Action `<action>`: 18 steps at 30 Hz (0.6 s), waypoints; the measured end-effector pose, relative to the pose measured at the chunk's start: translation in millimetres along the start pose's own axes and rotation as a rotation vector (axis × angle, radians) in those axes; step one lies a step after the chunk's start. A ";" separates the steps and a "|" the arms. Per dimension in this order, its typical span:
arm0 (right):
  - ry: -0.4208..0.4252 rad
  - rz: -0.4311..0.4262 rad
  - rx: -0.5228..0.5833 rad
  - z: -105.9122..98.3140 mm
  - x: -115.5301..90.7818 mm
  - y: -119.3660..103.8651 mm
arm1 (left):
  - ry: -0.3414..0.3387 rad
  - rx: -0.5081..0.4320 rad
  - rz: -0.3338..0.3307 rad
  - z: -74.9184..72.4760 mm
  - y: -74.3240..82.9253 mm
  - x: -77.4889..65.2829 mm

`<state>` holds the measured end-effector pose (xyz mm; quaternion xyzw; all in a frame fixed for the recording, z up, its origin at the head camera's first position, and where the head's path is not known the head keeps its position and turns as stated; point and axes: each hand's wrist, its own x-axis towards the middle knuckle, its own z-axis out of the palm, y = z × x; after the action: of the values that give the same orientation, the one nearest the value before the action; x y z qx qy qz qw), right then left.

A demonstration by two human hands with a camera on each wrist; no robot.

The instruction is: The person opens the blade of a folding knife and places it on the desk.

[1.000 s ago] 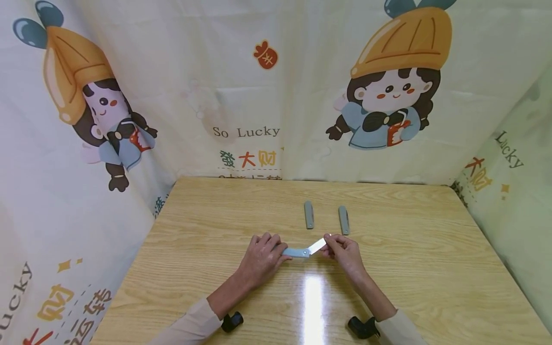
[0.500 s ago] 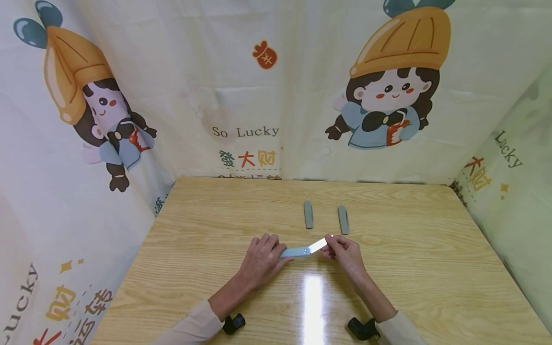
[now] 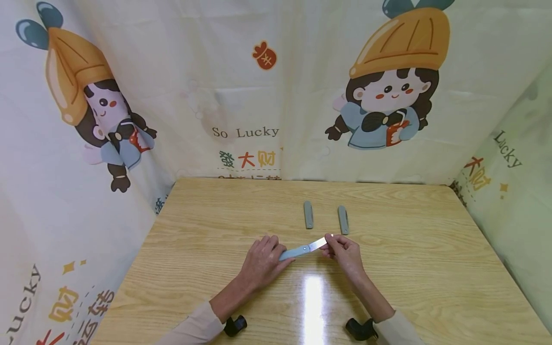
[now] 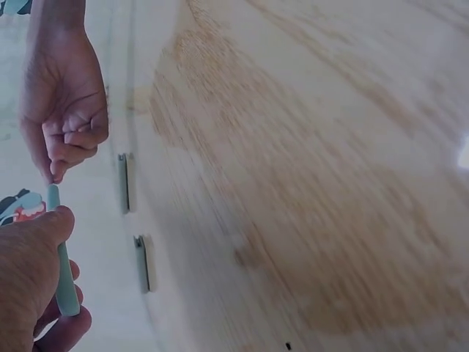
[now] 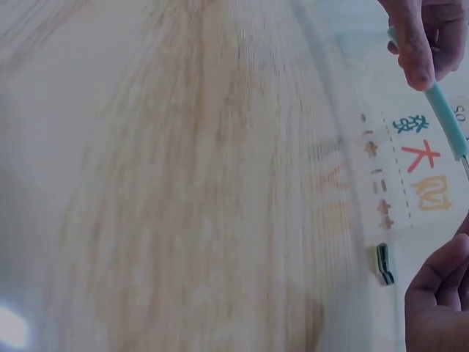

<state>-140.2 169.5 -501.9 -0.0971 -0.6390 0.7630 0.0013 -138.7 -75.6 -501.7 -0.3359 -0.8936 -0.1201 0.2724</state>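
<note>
Above the table, a folding knife with a light blue handle (image 3: 295,253) is unfolded, its shiny blade (image 3: 317,245) nearly in line with the handle. My left hand (image 3: 261,261) grips the handle; in the left wrist view the thumb lies along one side of the handle (image 4: 67,290) and fingers curl behind it. My right hand (image 3: 347,256) pinches the blade's far end between thumb and fingers, covering the tip. In the right wrist view my right hand (image 5: 440,301) is cut off at the edge, and the handle (image 5: 447,121) slants down from the left hand (image 5: 414,44).
Two folded grey-green knives, the left one (image 3: 308,214) and the right one (image 3: 343,220), lie apart on the wooden table (image 3: 215,206) beyond my hands. A printed cloth (image 3: 302,96) hangs behind the table. Black wrist devices (image 3: 235,326) sit at both cuffs.
The handle has tilted, its right end rising slightly, so the blade and handle form a straighter line. The right hand keeps its pinch; the grey-green knives have not moved.
</note>
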 end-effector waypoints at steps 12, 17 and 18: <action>0.080 -0.027 0.042 10.0 -2.4 2.2 | -0.021 -0.025 -0.105 -5.5 7.6 -0.4; 0.056 -0.046 0.012 7.2 -6.4 4.1 | -0.003 0.024 -0.075 -6.8 3.4 -1.0; 0.050 -0.048 0.007 6.7 -6.7 4.6 | -0.001 0.035 -0.059 -7.1 2.6 -1.1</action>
<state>-134.0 161.3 -504.3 -0.1007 -0.6381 0.7625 0.0358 -133.4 -77.1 -496.4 -0.3046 -0.9052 -0.1123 0.2743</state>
